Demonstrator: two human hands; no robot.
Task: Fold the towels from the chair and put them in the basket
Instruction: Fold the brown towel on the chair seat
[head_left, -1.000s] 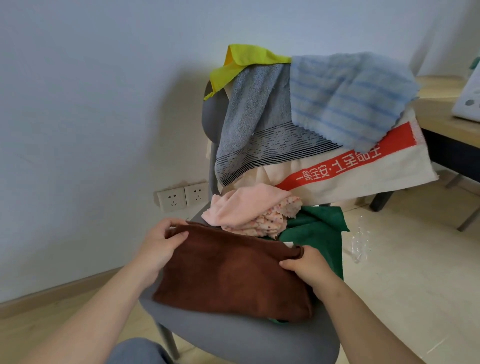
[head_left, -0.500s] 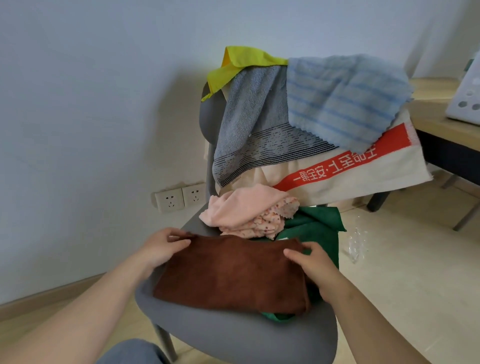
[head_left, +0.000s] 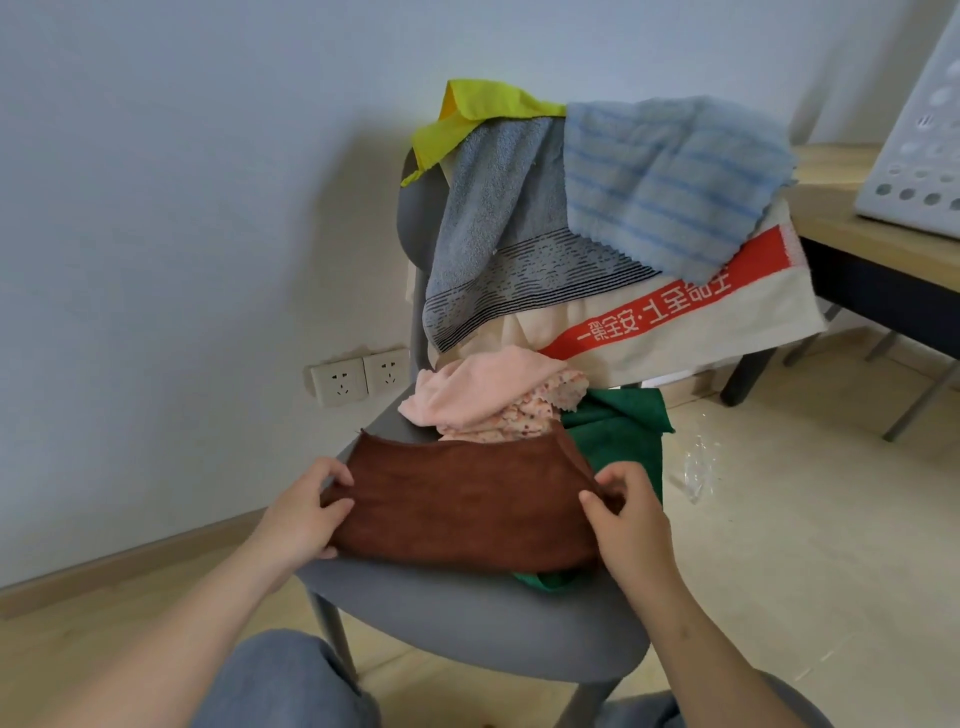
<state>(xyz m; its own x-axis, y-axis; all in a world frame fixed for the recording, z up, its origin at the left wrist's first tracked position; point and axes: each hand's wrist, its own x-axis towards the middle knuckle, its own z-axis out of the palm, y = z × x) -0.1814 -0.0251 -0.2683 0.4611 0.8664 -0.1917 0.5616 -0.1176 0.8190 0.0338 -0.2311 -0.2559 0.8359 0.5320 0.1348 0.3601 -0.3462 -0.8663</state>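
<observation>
Since half a second ago, both hands are moved from the far corners of the brown towel to its two short ends, and its far edge is now seen a little raised and curved. The left end is grasped by the left hand, with the thumb on top and the fingers curled at the edge. The right end is pinched by the right hand between thumb and curled fingers.

The towel is held low over the front of the grey chair seat, in the lower middle of the frame. Its underside is hidden, and how many layers are folded cannot be told.

A green towel is mostly covered by it, so only a right part and a small corner below are seen. Behind, a soft pink towel is crumpled on a flowered cloth with a scalloped edge.

The chair back is almost fully hidden by hanging towels:
- a grey terry towel with a dark patterned band
- a fluffy blue striped towel
- a smooth yellow cloth
- a cream towel with a red printed band

At the upper right, a white plastic panel with round holes is cut off by the frame edge on a wooden table. Whether it is the basket cannot be told.

A clear crumpled thing on the floor is hard to make out.
</observation>
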